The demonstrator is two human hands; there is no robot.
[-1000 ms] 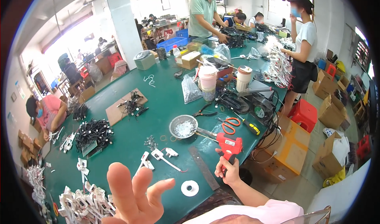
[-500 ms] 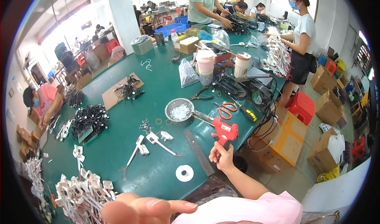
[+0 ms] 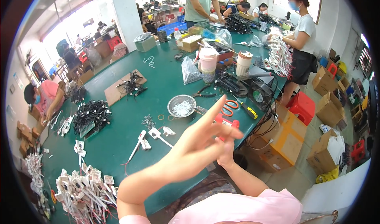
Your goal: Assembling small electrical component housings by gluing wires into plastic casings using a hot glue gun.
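Observation:
My left hand (image 3: 202,141) reaches across in front of me, fingers stretched and spread, holding nothing that I can see. It passes before my right hand (image 3: 226,152), which is closed round the handle of a red glue gun (image 3: 233,123); the gun's front and most of its body are hidden. Beyond the hands sits a metal bowl with a handle (image 3: 170,105), with white bits (image 3: 183,108) in it. White plastic parts with thin wires (image 3: 155,133) lie left of my left hand, close to some small dark pieces (image 3: 148,122). My left forearm covers part of the table.
Orange-handled scissors (image 3: 226,110), a yellow-black screwdriver (image 3: 250,112) and pliers (image 3: 202,92) lie beyond my hands. Two cups (image 3: 208,61) stand farther back. Heaps of white wired parts (image 3: 85,192) and black cables (image 3: 93,117) cover the left side. Co-workers stand around the green table (image 3: 130,145).
My left hand has swung up from the lower edge to the right, in front of the glue gun. My right hand still grips the gun. The white ring-shaped roll is now covered.

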